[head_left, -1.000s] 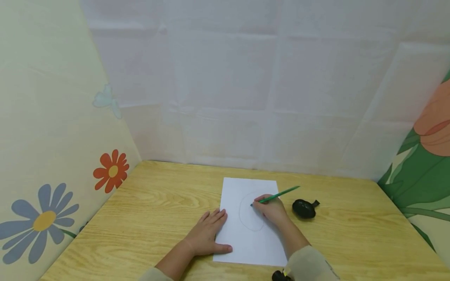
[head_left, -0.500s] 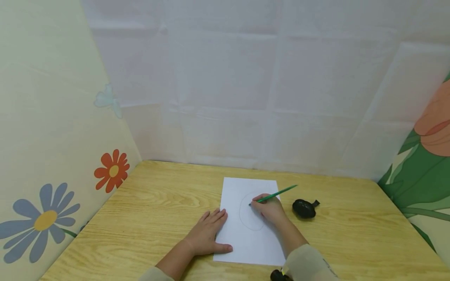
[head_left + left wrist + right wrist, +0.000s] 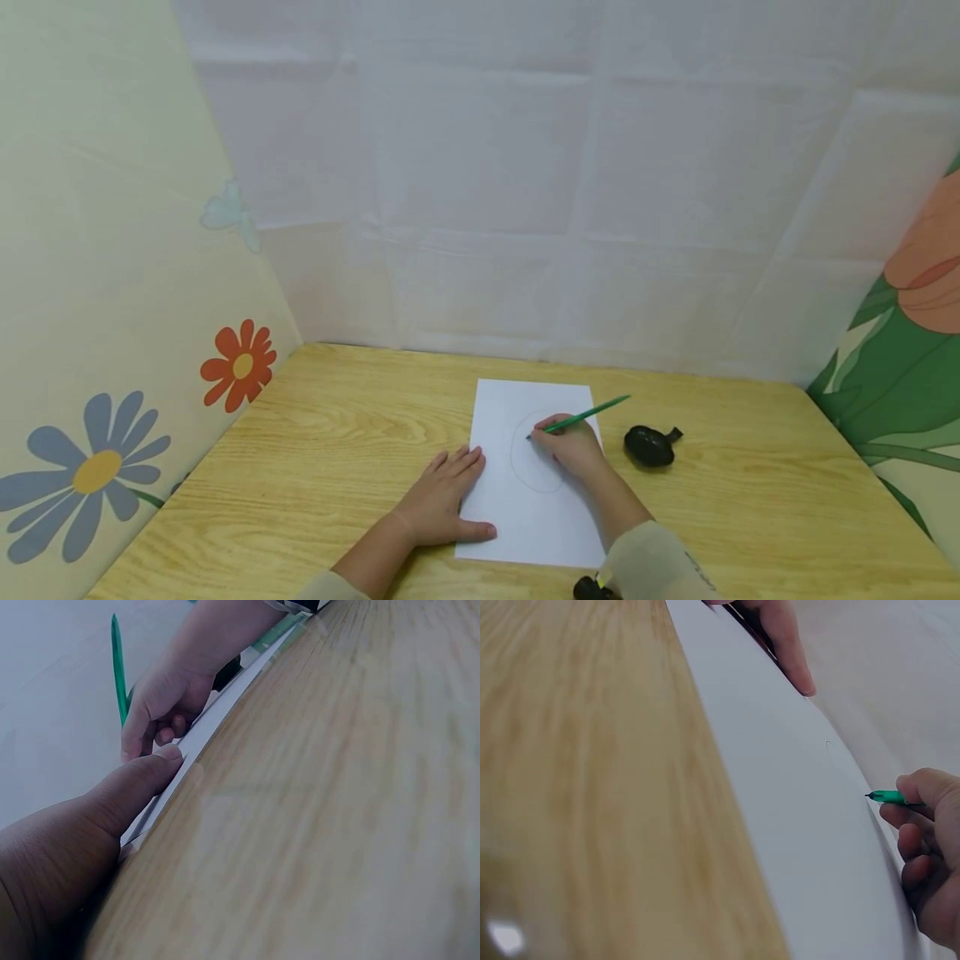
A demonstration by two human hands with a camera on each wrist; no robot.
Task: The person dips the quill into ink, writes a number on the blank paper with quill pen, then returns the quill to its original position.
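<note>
A sheet of white paper (image 3: pixel 540 533) lies on the table, with a thin, faint oval outline (image 3: pixel 512 458) drawn on it. My right hand (image 3: pixel 576 448) pinches a green pen (image 3: pixel 600 408) between thumb and fingers. Its dark tip is at the paper inside the oval, near the upper middle. The hand hides part of the oval's right side. My left hand (image 3: pixel 442 507) rests flat across the paper's left edge, fingers spread, thumb (image 3: pixel 142 780) on the sheet. In the right wrist view the pen's green front end (image 3: pixel 889 796) sticks out past the fingertips.
A glossy black rounded object (image 3: pixel 648 447) with a short stem-like tab lies right of the paper. A small black item (image 3: pixel 588 588) shows by the right sleeve (image 3: pixel 656 562). The wood-grain table (image 3: pixel 337 433) meets a white sheet backdrop (image 3: pixel 480 283) and flowered side walls.
My right hand and the pen have shifted slightly left within the oval. The left hand, the paper and the black object stay where they were.
</note>
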